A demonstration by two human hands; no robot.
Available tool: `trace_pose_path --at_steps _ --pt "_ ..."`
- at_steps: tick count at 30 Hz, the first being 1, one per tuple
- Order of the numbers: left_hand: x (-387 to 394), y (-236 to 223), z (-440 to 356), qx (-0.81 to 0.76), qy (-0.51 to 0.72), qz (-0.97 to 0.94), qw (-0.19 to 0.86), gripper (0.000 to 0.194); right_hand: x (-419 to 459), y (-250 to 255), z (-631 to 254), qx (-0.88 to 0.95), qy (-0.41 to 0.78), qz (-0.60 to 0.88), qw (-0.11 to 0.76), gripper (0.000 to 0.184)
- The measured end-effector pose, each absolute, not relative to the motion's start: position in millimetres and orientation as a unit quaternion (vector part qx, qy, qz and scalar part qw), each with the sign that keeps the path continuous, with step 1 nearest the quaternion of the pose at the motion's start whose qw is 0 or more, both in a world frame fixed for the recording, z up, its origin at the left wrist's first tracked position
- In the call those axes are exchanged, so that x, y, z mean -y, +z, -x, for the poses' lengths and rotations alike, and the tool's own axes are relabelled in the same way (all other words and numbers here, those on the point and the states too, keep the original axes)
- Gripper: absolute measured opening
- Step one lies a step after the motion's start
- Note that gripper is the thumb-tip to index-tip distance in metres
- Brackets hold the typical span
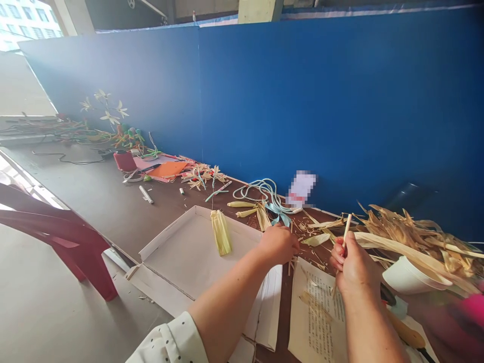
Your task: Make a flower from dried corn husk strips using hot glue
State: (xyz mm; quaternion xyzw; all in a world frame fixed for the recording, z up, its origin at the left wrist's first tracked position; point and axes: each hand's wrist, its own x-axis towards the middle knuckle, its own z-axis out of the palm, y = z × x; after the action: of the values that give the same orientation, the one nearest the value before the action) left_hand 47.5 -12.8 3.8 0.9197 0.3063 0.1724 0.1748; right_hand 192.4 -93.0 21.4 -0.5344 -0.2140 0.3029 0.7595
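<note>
My right hand (353, 262) is closed round a thin pale stick (347, 224), whose upper end stands up past the thumb. My left hand (279, 243) reaches across a white shallow box (170, 252) to the table beyond its right edge. Its fingers are curled, and what they hold, if anything, is hidden. Beside that hand lie short straw-like bits, a light-blue ribbon (279, 214) and folded dried corn husks (262, 218). A flat yellow-green husk strip (221, 233) rests in the box. Below my right hand lies a printed sheet (315, 312) with husk scraps on it.
At the right are a heap of dried husks (404, 232), a white bowl (410, 275) and a blurred yellow-handled tool (408, 330). Pale cord (260, 186) lies by the blue partition (321, 101). Husk flowers (200, 176) and orange paper (170, 169) lie farther left. A red chair (75, 242) stands alongside.
</note>
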Motion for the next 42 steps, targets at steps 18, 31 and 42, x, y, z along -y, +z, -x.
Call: trace_pose_path --at_steps 18,31,42 --pt "18 1 -52 -0.28 0.092 -0.953 0.073 0.021 92 16 -190 0.234 0.317 0.541 0.743 0.043" --pt "8 -6 -53 -0.265 0.198 -0.927 0.174 0.018 92 12 -192 0.249 0.312 0.556 0.729 0.042" --pt "2 7 -56 -0.363 0.415 -0.586 0.594 0.029 94 13 -186 0.283 0.367 0.546 0.697 0.036"
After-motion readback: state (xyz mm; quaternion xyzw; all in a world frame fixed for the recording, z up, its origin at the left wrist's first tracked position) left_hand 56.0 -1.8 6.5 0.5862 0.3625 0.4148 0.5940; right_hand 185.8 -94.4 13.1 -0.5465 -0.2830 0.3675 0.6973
